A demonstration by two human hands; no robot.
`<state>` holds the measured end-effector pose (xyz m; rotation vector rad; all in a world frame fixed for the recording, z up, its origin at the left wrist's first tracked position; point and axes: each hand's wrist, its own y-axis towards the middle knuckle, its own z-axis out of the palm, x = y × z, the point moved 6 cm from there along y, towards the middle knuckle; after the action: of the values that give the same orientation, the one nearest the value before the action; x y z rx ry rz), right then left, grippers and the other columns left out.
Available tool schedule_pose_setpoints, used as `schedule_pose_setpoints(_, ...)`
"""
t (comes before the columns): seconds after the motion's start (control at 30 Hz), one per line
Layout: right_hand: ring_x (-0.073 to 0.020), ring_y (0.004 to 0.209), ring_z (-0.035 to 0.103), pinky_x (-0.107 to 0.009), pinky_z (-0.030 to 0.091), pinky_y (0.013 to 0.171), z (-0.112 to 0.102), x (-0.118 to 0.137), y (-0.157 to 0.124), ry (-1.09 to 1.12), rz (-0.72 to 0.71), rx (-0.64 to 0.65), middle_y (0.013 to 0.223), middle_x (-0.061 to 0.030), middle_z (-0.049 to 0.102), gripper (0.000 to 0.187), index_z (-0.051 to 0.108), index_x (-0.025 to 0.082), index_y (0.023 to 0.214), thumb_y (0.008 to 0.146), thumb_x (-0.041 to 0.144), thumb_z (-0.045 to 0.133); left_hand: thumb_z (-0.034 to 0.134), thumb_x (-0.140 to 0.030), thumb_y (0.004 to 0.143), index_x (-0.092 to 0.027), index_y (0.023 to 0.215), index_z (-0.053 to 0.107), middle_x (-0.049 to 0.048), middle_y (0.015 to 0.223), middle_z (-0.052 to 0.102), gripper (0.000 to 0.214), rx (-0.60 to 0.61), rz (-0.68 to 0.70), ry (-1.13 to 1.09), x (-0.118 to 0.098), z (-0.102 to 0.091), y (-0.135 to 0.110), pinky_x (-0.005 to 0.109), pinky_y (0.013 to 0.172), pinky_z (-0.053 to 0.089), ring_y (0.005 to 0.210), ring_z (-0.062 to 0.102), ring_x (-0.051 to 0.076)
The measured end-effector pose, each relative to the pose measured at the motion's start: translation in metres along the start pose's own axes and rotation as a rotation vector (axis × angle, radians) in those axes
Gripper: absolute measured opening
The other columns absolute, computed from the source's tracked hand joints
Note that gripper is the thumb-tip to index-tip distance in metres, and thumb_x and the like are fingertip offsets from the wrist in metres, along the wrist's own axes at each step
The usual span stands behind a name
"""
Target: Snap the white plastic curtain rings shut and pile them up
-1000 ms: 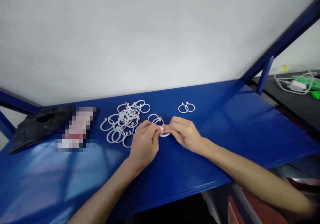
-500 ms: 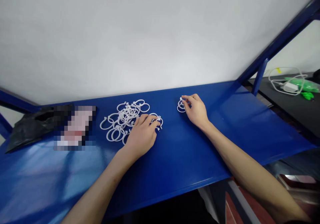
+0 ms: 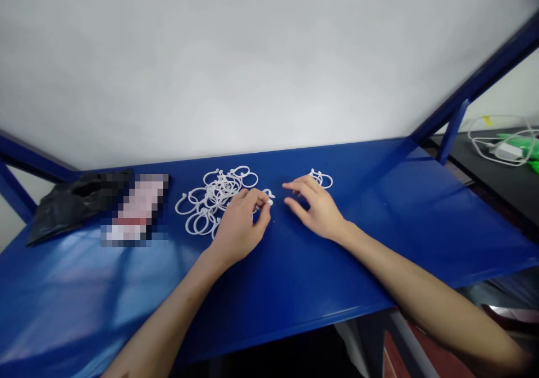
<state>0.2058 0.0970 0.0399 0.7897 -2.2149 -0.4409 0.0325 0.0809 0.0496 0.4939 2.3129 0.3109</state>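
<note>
My left hand (image 3: 242,223) is closed in a pinch on a white plastic ring (image 3: 268,194), at the right edge of a tangled pile of white rings (image 3: 221,190). The rings look like curtain rings with small knobs; part of the pile is hidden behind that hand. My right hand (image 3: 314,205) is open, thumb and fingers apart, with its fingertips pointing at the left hand and nothing between them. Just behind the right hand lie a few separate white rings (image 3: 325,180), partly covered by it.
All this lies on a blue table (image 3: 295,288) against a pale wall (image 3: 261,69). At the left are a black plastic bag (image 3: 71,204) and a blurred-out pinkish item (image 3: 141,206). Blue frame bars (image 3: 452,131) rise at the right, beyond them a white charger with cable (image 3: 505,150).
My right hand has let go of the rings at the right and moved left toward my left hand. My left hand's fingers have closed into a pinch on a ring. The view has shifted slightly.
</note>
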Motion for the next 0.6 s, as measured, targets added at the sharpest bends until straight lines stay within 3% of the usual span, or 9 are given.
schedule_pose_setpoints(0.1, -0.0188, 0.094, 0.066, -0.038, 0.059, 0.083, 0.016, 0.017, -0.008, 0.171, -0.011, 0.13, 0.123, -0.0107, 0.061, 0.038, 0.049, 0.024, 0.136, 0.098, 0.027, 0.058, 0.048, -0.025, 0.093, -0.023, 0.091, 0.054, -0.0043, 0.068, 0.058, 0.007, 0.097, -0.158, -0.322, 0.006, 0.003, 0.0, 0.026, 0.057, 0.042, 0.059, 0.051, 0.011)
schedule_pose_setpoints(0.27, -0.0164, 0.086, 0.069, -0.033, 0.058, 0.079, 0.017, 0.012, -0.011, 0.285, 0.107, 0.091, 0.107, -0.0068, 0.069, 0.025, 0.053, 0.022, 0.124, 0.099, 0.027, 0.057, 0.05, -0.032, 0.092, -0.023, 0.09, 0.057, -0.0037, 0.069, 0.055, 0.012, 0.193, -0.277, -0.581, 0.011, 0.006, -0.001, 0.027, 0.066, 0.046, 0.066, 0.055, 0.012)
schedule_pose_setpoints(0.47, -0.014, 0.074, 0.067, -0.027, 0.053, 0.067, 0.019, 0.007, -0.01, 0.275, 0.127, 0.102, 0.087, -0.0011, 0.07, 0.011, 0.056, 0.021, 0.109, 0.1, 0.028, 0.055, 0.05, -0.041, 0.097, -0.022, 0.098, 0.059, -0.0023, 0.075, 0.06, 0.021, 0.218, -0.302, -0.547, 0.016, 0.012, -0.002, 0.028, 0.071, 0.048, 0.071, 0.058, 0.012)
schedule_pose_setpoints(0.6, -0.0127, 0.072, 0.066, -0.025, 0.053, 0.065, 0.018, 0.007, -0.011, 0.299, 0.114, 0.06, 0.087, -0.0004, 0.069, 0.017, 0.055, 0.021, 0.116, 0.1, 0.028, 0.056, 0.045, -0.04, 0.1, -0.023, 0.098, 0.06, -0.0013, 0.081, 0.065, 0.023, 0.212, -0.25, -0.398, 0.015, 0.011, -0.001, 0.028, 0.071, 0.048, 0.074, 0.06, 0.013)
